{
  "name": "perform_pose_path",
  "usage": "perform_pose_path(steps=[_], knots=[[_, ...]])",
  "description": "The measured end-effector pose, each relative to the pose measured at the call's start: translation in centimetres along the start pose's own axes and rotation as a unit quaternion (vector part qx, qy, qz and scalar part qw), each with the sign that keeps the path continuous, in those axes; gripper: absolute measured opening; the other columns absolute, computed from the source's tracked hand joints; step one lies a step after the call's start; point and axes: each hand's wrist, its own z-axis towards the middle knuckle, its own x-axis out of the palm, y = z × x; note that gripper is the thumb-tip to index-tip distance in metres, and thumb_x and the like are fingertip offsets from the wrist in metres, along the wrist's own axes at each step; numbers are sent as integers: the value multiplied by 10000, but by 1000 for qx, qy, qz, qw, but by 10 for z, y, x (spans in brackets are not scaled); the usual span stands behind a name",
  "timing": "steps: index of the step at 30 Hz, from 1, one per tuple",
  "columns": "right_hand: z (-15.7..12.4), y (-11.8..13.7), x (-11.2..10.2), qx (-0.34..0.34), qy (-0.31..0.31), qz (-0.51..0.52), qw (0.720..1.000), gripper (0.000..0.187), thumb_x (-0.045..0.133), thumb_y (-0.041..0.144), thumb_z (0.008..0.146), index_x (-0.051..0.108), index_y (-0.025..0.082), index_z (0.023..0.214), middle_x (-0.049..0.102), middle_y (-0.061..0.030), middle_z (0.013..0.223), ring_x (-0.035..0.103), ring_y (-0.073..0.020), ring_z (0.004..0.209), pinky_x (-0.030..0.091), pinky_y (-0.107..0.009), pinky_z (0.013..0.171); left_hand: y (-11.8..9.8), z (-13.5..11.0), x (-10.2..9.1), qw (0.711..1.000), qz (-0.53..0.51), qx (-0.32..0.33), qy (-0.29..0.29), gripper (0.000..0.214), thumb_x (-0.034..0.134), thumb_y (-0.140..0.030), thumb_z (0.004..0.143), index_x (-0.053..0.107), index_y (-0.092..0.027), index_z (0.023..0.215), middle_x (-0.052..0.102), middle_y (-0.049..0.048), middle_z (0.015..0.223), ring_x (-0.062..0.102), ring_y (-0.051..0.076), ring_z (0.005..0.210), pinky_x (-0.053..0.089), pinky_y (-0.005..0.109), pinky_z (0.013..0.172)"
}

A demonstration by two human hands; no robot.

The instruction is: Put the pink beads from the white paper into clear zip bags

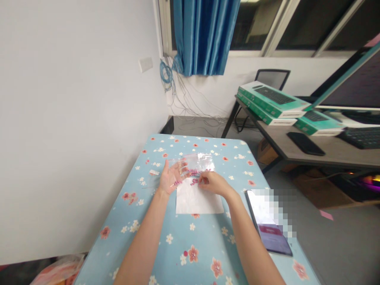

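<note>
Both my hands are over a light blue tablecloth with a flower print (178, 241). My left hand (172, 177) is spread, palm up, with its fingers apart against a clear plastic bag (192, 161). A strand of small pink beads (192, 173) runs from near that palm toward my right hand (211, 183). The fingertips of my right hand are pinched together on the beads. Beneath both hands lies a white sheet of paper (200, 201).
A smartphone (268, 223), partly pixelated, lies near the table's right edge. A small white tag (154, 172) lies at left. A wall bounds the left side. To the right stands a desk (326, 150) with green boxes (271, 101), a monitor and a keyboard.
</note>
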Motion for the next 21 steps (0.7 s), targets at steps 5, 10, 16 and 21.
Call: perform_pose_path(steps=[5, 10, 16, 21], knots=[[0, -1, 2, -4, -1, 0, 1000, 83, 588, 161, 685, 644, 189, 741, 624, 1, 666, 507, -119, 598, 307, -228, 544, 0, -1, 3, 1000, -3, -4, -13, 676, 213, -575, 917, 627, -73, 1102, 701, 129, 915, 662, 208, 806, 461, 421, 899], [1, 1, 0, -8, -4, 24, 1000, 65, 579, 176, 715, 640, 181, 735, 616, -2, 655, 505, -119, 592, 312, -230, 549, 0, -2, 6, 1000, 2, -6, -17, 661, 245, -581, 909, 623, -77, 1112, 696, 131, 917, 656, 208, 810, 444, 433, 917], [-1, 16, -15, -22, -117, 94, 988, 123, 551, 275, 803, 633, 188, 772, 602, -6, 665, 516, -135, 617, 367, -248, 600, 1, -3, 6, 998, 55, -24, 11, 684, 231, -614, 892, 637, -103, 1097, 682, 130, 971, 631, 215, 831, 443, 416, 898], [-4, 30, -24, -47, -210, 133, 968, 146, 538, 316, 836, 625, 199, 830, 603, -20, 707, 538, -167, 705, 406, -292, 695, 4, -5, 4, 993, 93, -47, 50, 679, 261, -610, 885, 644, -95, 1103, 672, 142, 1018, 606, 243, 864, 436, 436, 885]])
